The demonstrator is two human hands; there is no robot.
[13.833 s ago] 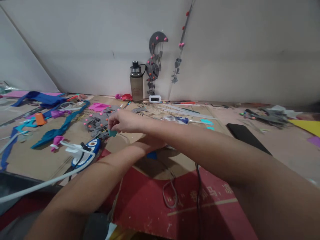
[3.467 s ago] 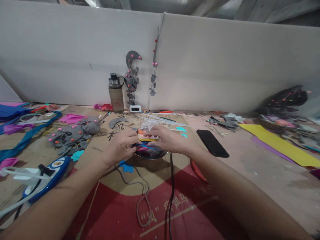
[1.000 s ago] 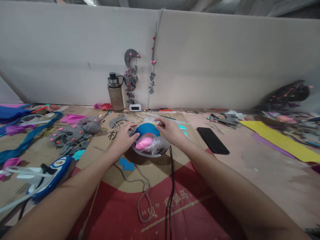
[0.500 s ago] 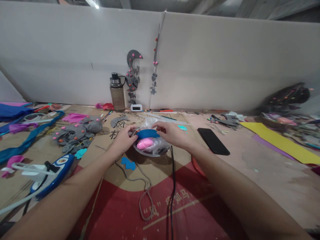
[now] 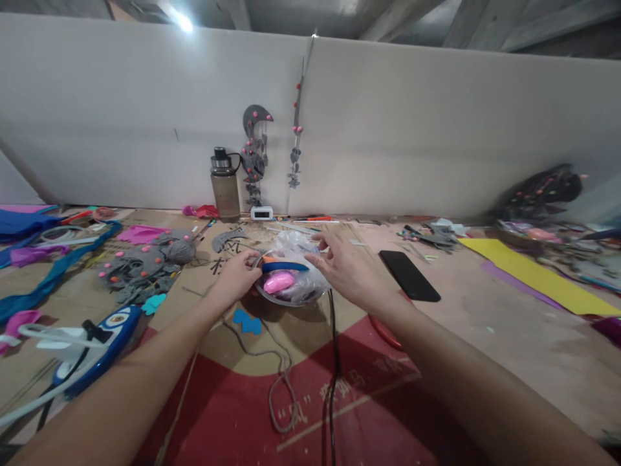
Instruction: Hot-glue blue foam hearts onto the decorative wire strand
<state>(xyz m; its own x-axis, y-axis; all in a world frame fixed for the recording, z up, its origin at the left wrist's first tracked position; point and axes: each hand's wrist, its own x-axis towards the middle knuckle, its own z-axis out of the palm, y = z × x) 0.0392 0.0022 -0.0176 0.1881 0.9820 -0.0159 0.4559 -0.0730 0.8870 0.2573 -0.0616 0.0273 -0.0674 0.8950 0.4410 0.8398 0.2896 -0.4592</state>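
A metal bowl [image 5: 290,300] sits on the cardboard in front of me, holding a pink lump [image 5: 278,282] inside a clear plastic bag [image 5: 294,247]. A flat blue foam piece [image 5: 286,266] lies across the bowl's top. My left hand [image 5: 237,276] pinches the left end of that blue piece at the bowl's rim. My right hand [image 5: 342,266] hovers just right of the bowl with its fingers spread, touching or nearly touching the bag.
A black cable [image 5: 334,362] and a grey cord loop [image 5: 280,382] run toward me. Blue foam hearts [image 5: 246,321], grey felt pieces [image 5: 140,265], a glue gun [image 5: 94,345], a bottle [image 5: 224,186], a small clock [image 5: 261,213] and a black phone [image 5: 409,276] lie around.
The blue foam piece has tilted down flat onto the bowl. My right hand has let go of it and opened, drifting slightly right. My left hand keeps its pinch.
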